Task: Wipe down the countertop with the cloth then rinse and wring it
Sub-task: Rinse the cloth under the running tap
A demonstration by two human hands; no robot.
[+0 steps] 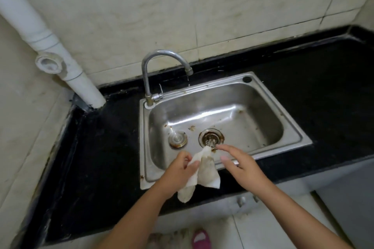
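Observation:
My left hand (179, 170) grips a stained white cloth (206, 172) above the sink's near rim; the cloth hangs crumpled, one end pointing toward the drain and the other drooping past my wrist. To its right, my right hand (238, 164) hovers with fingers straight, close to the cloth but holding nothing. The steel sink (287, 127) sits in the black countertop (105, 147). A curved faucet (159, 56) stands at the sink's back left, a few drops falling from its spout.
The sink's floor holds a rusty drain strainer (211, 137) and a round plug (177, 138). A white pipe (50, 44) runs down the left wall to the counter corner. Tiled walls stand behind. A pink slipper (200, 238) shows on the floor below.

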